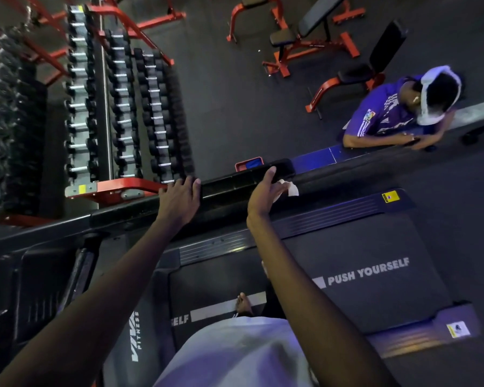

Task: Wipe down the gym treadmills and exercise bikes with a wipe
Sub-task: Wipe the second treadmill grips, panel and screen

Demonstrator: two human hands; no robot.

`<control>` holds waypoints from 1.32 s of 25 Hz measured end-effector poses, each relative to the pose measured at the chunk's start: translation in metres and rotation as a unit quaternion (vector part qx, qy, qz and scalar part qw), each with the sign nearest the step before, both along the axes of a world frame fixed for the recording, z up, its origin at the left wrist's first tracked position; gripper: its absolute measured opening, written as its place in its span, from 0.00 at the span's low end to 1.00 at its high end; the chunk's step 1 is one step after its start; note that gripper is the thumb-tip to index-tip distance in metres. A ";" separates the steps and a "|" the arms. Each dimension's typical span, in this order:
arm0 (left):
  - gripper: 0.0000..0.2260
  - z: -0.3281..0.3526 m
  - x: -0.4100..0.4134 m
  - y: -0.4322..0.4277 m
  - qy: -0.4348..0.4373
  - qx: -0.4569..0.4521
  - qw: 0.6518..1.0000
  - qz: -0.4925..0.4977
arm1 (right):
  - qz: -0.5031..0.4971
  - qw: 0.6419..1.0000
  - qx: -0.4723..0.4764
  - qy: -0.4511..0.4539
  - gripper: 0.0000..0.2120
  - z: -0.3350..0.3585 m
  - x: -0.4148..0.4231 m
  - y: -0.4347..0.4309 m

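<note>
View: I looked down from where I stood on a treadmill (333,216), whose belt (361,247) bore the words "PUSH YOURSELF".
Right hand: My right hand (261,195) was curled about a white wipe (291,188), thumb raised. A crumpled corner stuck out past my fingers.
Wipe position: The wipe sat against the near side of the black handrail (235,184), close to its thicker end.
Left hand: My left hand (179,196) rested on the same handrail, apart from the right one. Its fingers were together and laid over the top, and it held nothing that I could see.
Surroundings: A dumbbell rack (118,107) stood beyond the handrail and red-framed benches (313,32) further off. Another person (383,115) in a purple shirt, a white towel on the head, stood beyond the rail to the right.
Step in hand: I judged this to be the wiping of this treadmill's handrail.
Done: Nothing showed which surfaces were already clean. In the dim light I could make out no streaks or damp marks.
Left: By my reckoning, the rest of this rail, the other parts of this treadmill, and any further machines remained. No exercise bike was in view, so that part looked untouched as far as could be told.
</note>
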State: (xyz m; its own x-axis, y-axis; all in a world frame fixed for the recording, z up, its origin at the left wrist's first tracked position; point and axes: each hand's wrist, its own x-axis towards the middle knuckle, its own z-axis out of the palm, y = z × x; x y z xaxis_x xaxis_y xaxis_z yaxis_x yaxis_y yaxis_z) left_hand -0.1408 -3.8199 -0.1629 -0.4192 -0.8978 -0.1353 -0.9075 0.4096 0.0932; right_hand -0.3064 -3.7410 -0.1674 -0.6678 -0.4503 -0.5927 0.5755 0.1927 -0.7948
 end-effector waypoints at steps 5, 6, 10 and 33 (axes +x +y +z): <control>0.20 0.000 -0.020 0.000 0.004 -0.006 1.000 -0.006 | -0.001 0.996 0.000 -0.090 0.47 -0.017 -0.026 0.011; 0.20 -0.001 -0.020 0.001 0.000 -0.023 1.000 -0.008 | 0.009 0.996 -0.008 -0.086 0.45 -0.020 -0.028 0.015; 0.19 -0.004 -0.022 0.003 -0.016 -0.057 0.998 -0.006 | 0.030 0.999 -0.022 0.027 0.30 -0.020 -0.042 0.024; 0.15 -0.013 -0.020 0.003 0.017 -0.107 0.994 0.009 | 0.699 0.507 0.253 0.436 0.21 0.021 -0.104 -0.070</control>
State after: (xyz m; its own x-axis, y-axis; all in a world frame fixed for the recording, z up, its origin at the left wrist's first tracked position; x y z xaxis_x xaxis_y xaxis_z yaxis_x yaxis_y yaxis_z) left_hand -0.1609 -3.8168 -0.1754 -0.4038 -0.9118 0.0743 -0.9126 0.4071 0.0366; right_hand -0.4106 -3.8109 -0.1461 -0.0124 -0.7822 -0.6229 -0.9326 0.2337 -0.2749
